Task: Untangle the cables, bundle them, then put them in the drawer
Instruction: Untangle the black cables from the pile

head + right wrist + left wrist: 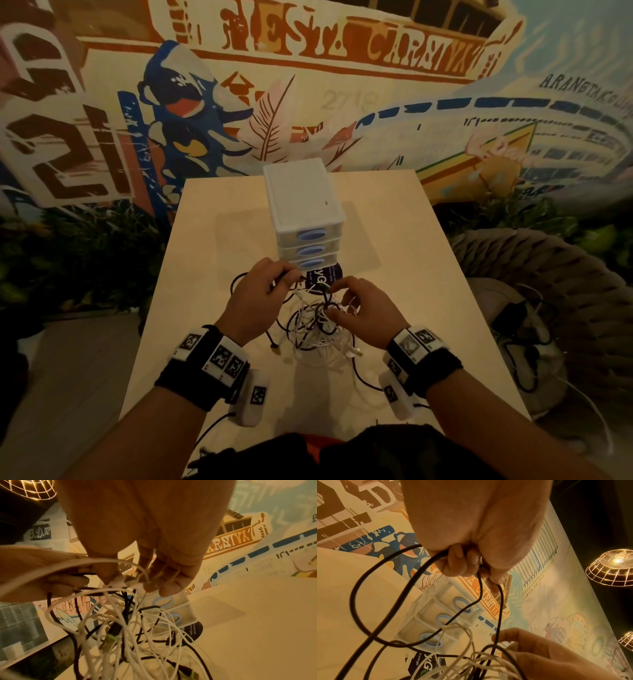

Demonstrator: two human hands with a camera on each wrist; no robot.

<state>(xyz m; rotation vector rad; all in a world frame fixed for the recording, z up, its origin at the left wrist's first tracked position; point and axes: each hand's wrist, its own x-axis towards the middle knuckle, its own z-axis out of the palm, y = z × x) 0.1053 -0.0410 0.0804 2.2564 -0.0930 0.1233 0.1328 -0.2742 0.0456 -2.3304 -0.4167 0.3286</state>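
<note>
Black and white cables (317, 323) are seen knotted together in a loose tangle, lifted partly off the pale wooden table (428, 274) between the two hands, with further loops trailing on the tabletop toward the near edge. A black cable (399, 596) is pinched by the left hand (255, 301), its grip curled tight around the cord, as the left wrist view shows; from there the cord hangs in a wide loop and runs down into the tangle. Thin white strands (120, 615) are held by the right hand (363, 311), whose fingers (169, 588) are bent and pressed onto them at the top of the bundle. Just behind the hands a small white drawer unit (301, 205) is stood on the table, its three drawers with blue oval handles all closed. A dark round sticker (325, 274) is seen on the table at the unit's foot. A painted mural (102, 120) is spread across the wall beyond.
</note>
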